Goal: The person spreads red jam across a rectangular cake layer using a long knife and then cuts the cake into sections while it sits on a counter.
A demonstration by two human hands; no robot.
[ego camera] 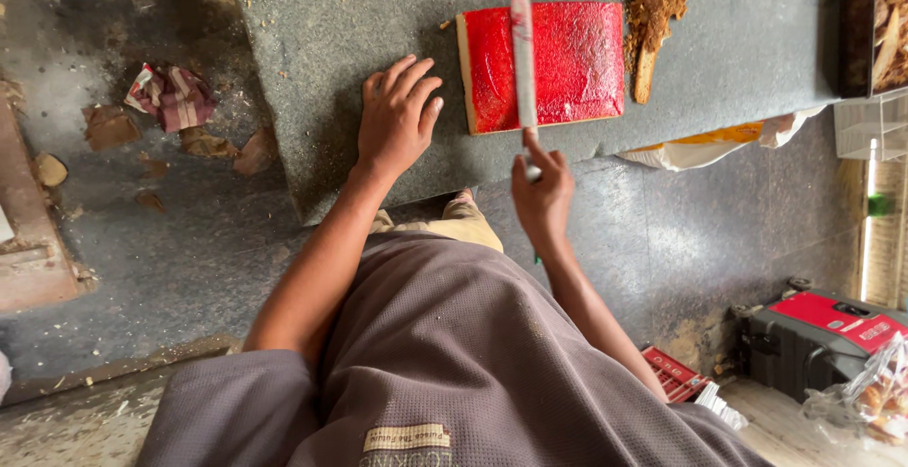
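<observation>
A flat slab covered with a glossy red spread (567,65) lies on the grey stone counter (359,13). My right hand (541,198) grips the handle of a long knife (522,60), whose smeared blade lies across the red surface. My left hand (397,115) rests flat on the counter just left of the slab, fingers apart, holding nothing.
A heap of brown crust trimmings (657,4) lies right of the slab. A dark tray with more pieces (889,23) stands at the far right. Scraps and crumpled cloth (170,96) litter the floor at left. A red-topped case (823,330) sits on the floor at right.
</observation>
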